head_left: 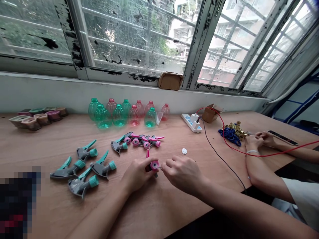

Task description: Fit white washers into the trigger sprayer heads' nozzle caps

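My left hand (137,174) is closed around a pink and grey trigger spray head (155,165), its round pink collar facing me. My right hand (183,171) is closed in a pinch just right of that collar. A thin, light, stick-like piece (159,167) shows between its fingertips and the collar's middle; its kind is too small to tell. Behind the hands lie several pink-collared spray heads (146,144) in a row. Several grey spray heads with teal triggers and collars (102,168) rest to the left. A small white round cap (184,151) lies beyond my right hand.
Several green (120,116) and pink clear bottles (135,117) stand by the wall. Small coloured containers (40,119) sit far left. A power strip (191,123) trails a black and a red cable (225,141). At right, another person's hands (259,139) are beside blue and gold pieces (230,135).
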Motion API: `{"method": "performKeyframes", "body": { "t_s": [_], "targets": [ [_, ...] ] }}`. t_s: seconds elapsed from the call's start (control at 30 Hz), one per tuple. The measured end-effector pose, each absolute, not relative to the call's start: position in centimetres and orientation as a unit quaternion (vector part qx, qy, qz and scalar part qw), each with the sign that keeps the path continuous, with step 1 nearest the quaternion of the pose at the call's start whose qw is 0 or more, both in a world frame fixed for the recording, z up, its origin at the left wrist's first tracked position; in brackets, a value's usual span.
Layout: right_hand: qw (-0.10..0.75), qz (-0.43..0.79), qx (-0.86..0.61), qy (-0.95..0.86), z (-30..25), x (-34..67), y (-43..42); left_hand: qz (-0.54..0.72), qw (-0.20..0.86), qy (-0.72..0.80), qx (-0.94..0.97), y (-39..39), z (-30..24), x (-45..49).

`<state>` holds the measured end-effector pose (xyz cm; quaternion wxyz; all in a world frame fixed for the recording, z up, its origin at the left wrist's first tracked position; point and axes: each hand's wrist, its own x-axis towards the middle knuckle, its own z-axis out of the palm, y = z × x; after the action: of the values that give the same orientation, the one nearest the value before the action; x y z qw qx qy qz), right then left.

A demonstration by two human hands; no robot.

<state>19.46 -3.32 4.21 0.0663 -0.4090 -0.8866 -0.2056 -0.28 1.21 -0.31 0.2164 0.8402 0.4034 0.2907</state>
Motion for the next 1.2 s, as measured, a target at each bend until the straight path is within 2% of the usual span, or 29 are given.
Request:
{"method": "performKeyframes", "body": {
  "t_s": [0.23,0.4,0.53,0.8,1.2],
  "targets": [
    [0.088,-0.202,-0.428,-0.877,3.7,20.1,-3.3,0.3,0.205,0.41,0.836,1.2,-0.5,-0.2],
    [0.025,-0.161,-0.49,-0.857,5.4,19.7,-3.1,0.29,0.181,0.413,0.844,1.2,-0.5,-0.1],
    [-0.029,-0.148,-0.48,-0.865,6.4,19.0,-2.9,0.283,0.174,0.39,0.859,1.3,-0.4,0.0],
    [-0.074,-0.079,-0.487,-0.867,6.4,18.4,-2.8,0.282,0.172,0.355,0.875,1.4,-0.6,0.1],
    [0.095,-0.017,-0.514,-0.852,2.9,21.2,-1.7,0.306,0.142,0.327,0.883,1.5,-1.0,-0.1]
  ]
}}
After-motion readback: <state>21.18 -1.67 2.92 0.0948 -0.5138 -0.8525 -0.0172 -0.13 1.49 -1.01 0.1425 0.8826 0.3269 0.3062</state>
